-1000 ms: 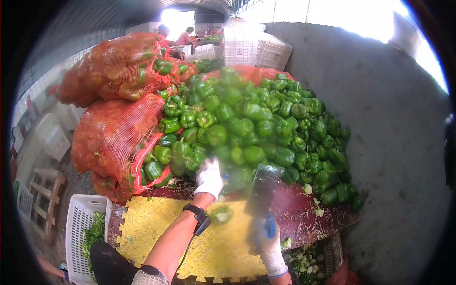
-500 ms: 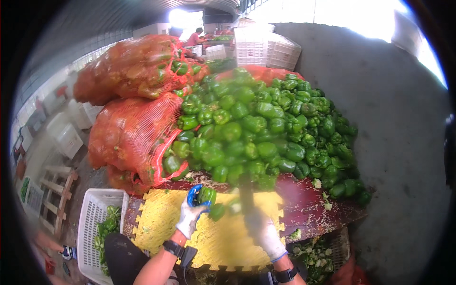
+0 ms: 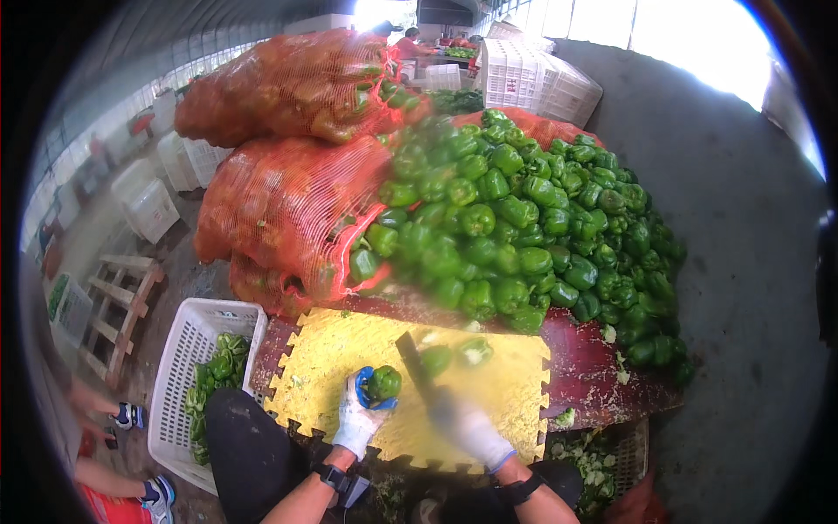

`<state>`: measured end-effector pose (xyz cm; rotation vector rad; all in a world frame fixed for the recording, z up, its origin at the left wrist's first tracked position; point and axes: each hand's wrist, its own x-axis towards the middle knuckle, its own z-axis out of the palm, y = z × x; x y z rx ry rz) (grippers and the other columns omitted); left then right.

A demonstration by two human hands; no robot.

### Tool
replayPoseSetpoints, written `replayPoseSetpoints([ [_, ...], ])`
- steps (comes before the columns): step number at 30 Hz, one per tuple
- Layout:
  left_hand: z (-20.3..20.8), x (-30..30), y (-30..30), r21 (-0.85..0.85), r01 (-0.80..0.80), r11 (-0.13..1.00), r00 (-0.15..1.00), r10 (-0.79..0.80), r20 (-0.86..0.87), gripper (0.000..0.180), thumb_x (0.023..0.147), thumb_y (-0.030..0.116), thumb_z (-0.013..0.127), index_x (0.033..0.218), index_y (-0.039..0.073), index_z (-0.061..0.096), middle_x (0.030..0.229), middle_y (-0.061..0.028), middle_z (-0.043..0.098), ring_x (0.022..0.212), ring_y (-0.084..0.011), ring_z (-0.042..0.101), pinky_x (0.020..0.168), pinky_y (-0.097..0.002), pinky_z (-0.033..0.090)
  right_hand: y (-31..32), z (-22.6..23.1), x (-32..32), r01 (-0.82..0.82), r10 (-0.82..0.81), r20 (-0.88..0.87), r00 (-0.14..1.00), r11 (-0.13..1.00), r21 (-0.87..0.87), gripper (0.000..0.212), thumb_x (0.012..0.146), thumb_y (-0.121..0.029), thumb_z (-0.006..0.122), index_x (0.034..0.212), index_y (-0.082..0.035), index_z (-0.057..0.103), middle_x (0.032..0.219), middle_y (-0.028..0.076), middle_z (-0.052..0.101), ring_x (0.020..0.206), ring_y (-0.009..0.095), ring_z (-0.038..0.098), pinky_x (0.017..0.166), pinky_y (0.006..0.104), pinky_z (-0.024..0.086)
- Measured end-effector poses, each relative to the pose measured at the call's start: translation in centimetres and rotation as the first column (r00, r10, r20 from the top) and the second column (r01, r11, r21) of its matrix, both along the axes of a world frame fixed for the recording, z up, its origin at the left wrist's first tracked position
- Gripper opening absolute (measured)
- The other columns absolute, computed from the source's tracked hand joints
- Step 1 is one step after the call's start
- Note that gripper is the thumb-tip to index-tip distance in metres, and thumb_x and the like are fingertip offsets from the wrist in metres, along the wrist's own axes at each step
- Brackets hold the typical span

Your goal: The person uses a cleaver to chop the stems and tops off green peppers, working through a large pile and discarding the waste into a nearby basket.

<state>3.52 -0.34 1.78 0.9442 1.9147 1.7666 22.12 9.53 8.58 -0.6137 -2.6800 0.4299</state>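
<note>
the gloved left hand point(image 3: 360, 419) grips a green pepper point(image 3: 385, 382) steady on the yellow foam mat point(image 3: 332, 349), while the gloved right hand point(image 3: 471, 426), blurred, is closed on a knife point(image 3: 412, 360) angled just beside it. behind, the loose pepper heap point(image 3: 515, 210) and red mesh sacks point(image 3: 288, 201) sit within reach.

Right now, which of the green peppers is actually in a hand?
The pepper in the gloved left hand, over the yellow mat's near edge. Two cut pieces lie loose on the mat; the rest sit in the heap behind.
</note>
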Motion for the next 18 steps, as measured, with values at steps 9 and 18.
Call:
replayPoseSetpoints([
  [9, -3.1, -1.7, 0.3, 0.141, 0.014, 0.990, 0.868, -0.082, 0.489, 0.075, 0.057, 0.000, 0.082, 0.120, 0.006, 0.042, 0.111, -0.0095, 0.051, 0.095, -0.0186, 0.059, 0.081, -0.0298, 0.052, 0.2, 0.8, -0.6, -0.161, 0.159, -0.024, 0.987, 0.964, -0.211, 0.004, 0.080, -0.005, 0.047, 0.084, -0.005, 0.050, 0.065, 0.002, 0.042, 0.053, 0.014, 0.045, 0.048, 0.0283, 0.039],
  [18, -0.2, -0.9, -0.6, 0.023, 0.072, 0.997, 0.996, -0.074, 0.055, 0.072, 0.059, -0.002, 0.081, 0.121, 0.006, 0.044, 0.111, -0.0080, 0.051, 0.093, -0.0168, 0.059, 0.079, -0.0274, 0.052, 0.4, 0.6, -0.2, -0.091, 0.086, -0.031, 0.996, 0.937, -0.337, 0.019, 0.083, -0.018, 0.057, 0.096, -0.006, 0.053, 0.074, 0.015, 0.057, 0.063, 0.031, 0.058, 0.056, 0.0392, 0.047],
])
